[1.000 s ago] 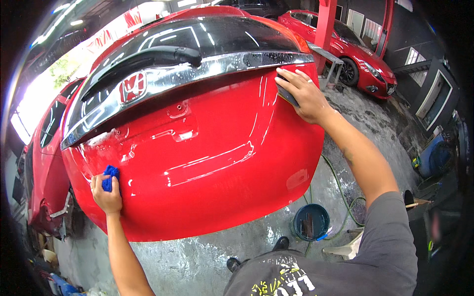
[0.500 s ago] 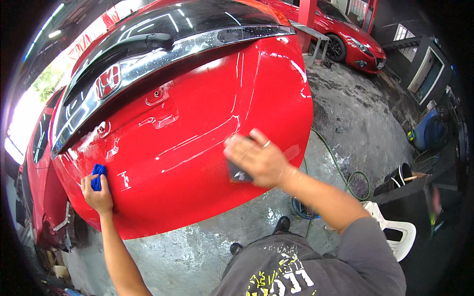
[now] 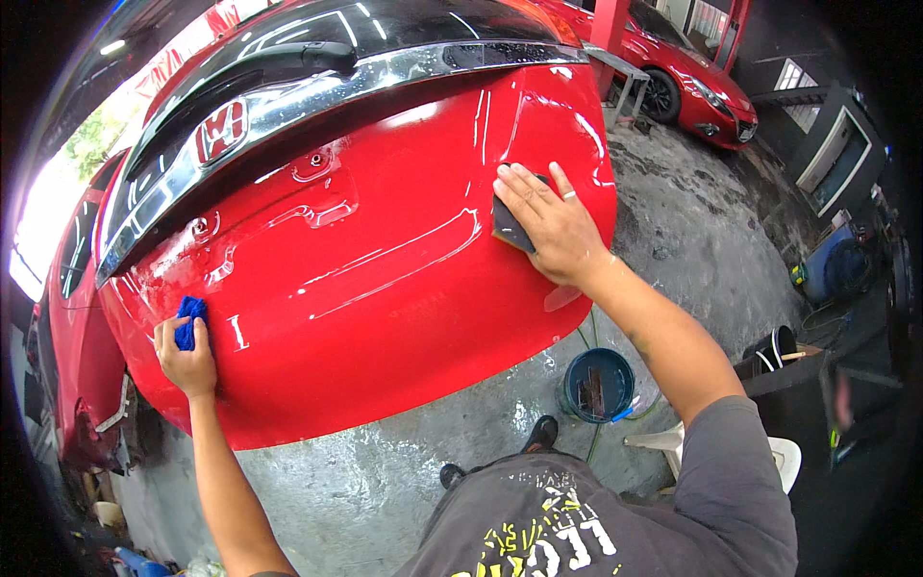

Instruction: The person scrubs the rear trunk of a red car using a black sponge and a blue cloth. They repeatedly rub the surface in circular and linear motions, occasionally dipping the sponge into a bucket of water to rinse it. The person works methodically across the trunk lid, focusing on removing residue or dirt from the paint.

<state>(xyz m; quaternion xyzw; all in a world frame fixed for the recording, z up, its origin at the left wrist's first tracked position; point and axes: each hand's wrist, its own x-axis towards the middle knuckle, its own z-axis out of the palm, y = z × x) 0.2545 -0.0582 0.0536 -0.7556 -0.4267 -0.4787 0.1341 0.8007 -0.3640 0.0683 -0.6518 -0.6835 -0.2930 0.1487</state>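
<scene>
Pressure is best kept even while the dark sanding pad [image 3: 508, 223] is held flat under the spread right hand [image 3: 553, 226] at three o'clock on the wet red tailgate [image 3: 385, 288], the left hand [image 3: 187, 351] at eight o'clock being closed on a blue cloth [image 3: 187, 320].

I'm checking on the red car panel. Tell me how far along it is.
Done: most of the red panel shines wet. In hand: the right hand presses a dark pad on its right side; the left hand holds a blue cloth at the left edge. Left: water streaks.

Dark sanding block [image 3: 508, 223] lies flat on the wet red tailgate [image 3: 385, 288], centre-right; crumpled blue cloth [image 3: 188, 321] at lower left.
</scene>
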